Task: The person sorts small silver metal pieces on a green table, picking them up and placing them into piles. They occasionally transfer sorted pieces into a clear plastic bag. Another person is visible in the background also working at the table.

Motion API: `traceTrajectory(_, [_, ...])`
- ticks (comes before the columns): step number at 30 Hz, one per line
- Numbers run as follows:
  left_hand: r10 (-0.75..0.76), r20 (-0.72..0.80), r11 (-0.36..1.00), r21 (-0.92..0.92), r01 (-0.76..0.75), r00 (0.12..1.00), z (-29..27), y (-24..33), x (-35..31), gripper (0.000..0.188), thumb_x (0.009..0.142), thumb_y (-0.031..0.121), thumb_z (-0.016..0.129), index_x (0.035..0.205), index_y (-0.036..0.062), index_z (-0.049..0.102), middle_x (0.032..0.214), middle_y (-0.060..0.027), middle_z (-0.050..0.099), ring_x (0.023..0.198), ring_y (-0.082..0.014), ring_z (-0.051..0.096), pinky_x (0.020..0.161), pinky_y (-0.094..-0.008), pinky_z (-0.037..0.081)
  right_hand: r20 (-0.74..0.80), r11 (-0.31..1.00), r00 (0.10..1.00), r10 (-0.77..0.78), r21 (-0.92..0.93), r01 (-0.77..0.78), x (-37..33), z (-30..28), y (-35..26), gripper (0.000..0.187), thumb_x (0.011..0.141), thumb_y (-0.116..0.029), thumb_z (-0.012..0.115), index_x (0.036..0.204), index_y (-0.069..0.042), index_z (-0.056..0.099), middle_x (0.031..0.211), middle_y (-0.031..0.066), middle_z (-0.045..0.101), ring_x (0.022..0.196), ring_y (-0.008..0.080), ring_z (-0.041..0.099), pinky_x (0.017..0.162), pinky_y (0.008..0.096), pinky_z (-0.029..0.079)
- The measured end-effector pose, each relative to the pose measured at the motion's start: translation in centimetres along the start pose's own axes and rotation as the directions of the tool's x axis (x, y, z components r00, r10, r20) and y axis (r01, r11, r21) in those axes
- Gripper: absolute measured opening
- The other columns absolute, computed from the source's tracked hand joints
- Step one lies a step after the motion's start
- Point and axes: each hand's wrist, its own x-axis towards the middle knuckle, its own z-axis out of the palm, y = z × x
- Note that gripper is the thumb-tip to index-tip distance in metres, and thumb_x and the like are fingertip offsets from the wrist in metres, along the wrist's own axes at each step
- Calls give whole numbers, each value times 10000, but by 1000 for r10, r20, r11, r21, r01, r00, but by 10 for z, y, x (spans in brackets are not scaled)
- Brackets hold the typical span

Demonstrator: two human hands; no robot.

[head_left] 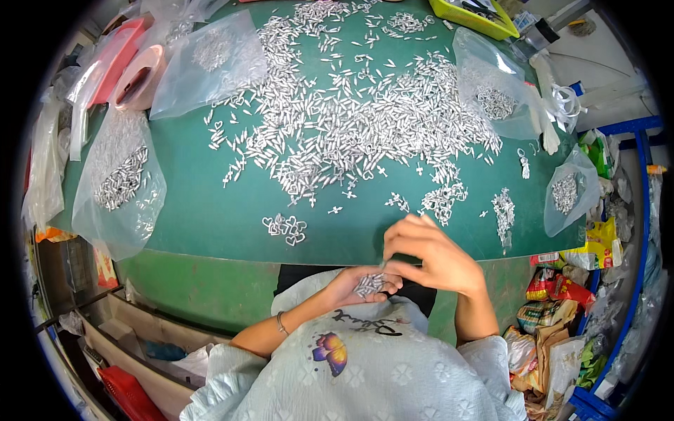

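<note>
Palm up, my left hand (341, 288) is cupped in front of the table edge around a small heap of silver spindle-shaped metal pieces (369, 284). Just above it and to the right, my right hand (439, 258) is bent over with thumb and fingertips drawn together near those pieces. Whatever its fingertips hold is too small and blurred to name. Beyond my hands a large spread of similar silver pieces (365, 133) covers the middle of the green table (203, 217). A small group of heart-shaped silver pieces (286, 228) lies near the front edge.
Clear plastic bags with metal pieces lie at the left (119, 182), back left (210, 63), and right (562, 196). A pink bowl (144, 77) holds a dark phone. A yellow tray (477, 21) stands at the back right. Small silver piles (503, 210) sit right of my hands.
</note>
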Motion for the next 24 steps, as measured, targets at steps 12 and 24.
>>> traceTrajectory(12, [40, 349, 999, 10, -47, 936, -22, 1, 5, 310, 1024, 274, 461, 1161, 32, 599, 752, 5, 431, 561, -43, 354, 456, -195, 283, -487, 828, 870, 75, -456, -327, 35, 2, 38, 119, 798, -63, 683, 817, -31, 571, 842, 95, 540, 843, 296, 508, 761, 403, 371])
traceTrajectory(24, [-2, 326, 1000, 6, 0, 946, -20, -2, 6, 305, 1023, 298, 469, 1141, 46, 594, 729, 20, 409, 560, -45, 358, 443, -188, 282, -316, 971, 948, 34, -216, -107, 30, 8, 17, 162, 800, -80, 694, 930, -41, 606, 975, 107, 570, 954, 309, 523, 813, 397, 411])
